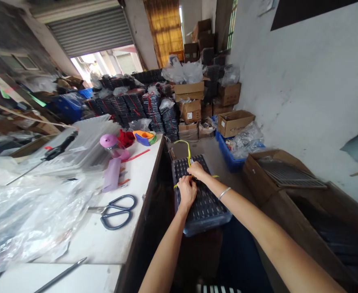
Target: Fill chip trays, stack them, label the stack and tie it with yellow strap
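A stack of black slotted trays stands upright in front of me, beside the table. A yellow strap runs over its top, with one loose end arching up beyond the far edge. My right hand is closed in a pinch on this strap near the middle of the stack. Just nearer to me, my left hand rests on the trays, its fingers curled in on the strap where it crosses. Part of the strap under the fingers is hidden.
On the white table at left lie scissors, a purple roll, a pink-lidded bottle, tape rolls and clear plastic bags. Cardboard boxes and a blue crate stand at right. Bundled tray stacks fill the back.
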Demonstrator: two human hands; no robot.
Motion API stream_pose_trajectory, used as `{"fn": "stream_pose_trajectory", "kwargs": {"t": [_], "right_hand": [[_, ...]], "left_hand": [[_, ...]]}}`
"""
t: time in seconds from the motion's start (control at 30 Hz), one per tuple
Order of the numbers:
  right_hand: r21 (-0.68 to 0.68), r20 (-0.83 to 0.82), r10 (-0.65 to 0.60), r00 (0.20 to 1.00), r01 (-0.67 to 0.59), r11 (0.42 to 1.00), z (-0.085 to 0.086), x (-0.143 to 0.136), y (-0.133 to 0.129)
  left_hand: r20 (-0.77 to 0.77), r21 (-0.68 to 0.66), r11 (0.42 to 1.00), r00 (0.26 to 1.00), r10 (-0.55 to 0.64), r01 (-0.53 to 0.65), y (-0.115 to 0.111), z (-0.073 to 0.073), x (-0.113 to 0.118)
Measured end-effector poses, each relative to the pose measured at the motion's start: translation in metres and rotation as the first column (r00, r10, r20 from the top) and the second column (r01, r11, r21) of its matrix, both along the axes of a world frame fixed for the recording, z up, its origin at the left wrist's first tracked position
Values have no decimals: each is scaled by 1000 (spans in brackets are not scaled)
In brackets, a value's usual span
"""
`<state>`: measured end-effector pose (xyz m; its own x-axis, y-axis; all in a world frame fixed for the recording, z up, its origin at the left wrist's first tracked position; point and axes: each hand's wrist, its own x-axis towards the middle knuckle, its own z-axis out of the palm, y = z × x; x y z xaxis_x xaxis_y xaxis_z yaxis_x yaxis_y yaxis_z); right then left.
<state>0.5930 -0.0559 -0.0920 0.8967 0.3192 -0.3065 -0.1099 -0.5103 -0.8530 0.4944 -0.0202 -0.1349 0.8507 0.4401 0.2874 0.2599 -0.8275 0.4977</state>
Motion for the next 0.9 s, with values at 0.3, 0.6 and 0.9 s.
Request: {"fn": "stream_pose_trajectory", "kwargs": {"t": [0.3,0.6,0.9], "right_hand": [[199,470,11,882,-119,973,9,-50,-53],[496,461,-207,863,-57,867,-20,-144,-95],[486,452,-114,885,-137,863,-28,-172,-99]], "left_hand": [[69,-59,998,998,-1,5,2,-3,3],[155,-68,996,986,-52,63,2,-9,9],[224,-117,978,964,-146,175,-1,-12,9]]}}
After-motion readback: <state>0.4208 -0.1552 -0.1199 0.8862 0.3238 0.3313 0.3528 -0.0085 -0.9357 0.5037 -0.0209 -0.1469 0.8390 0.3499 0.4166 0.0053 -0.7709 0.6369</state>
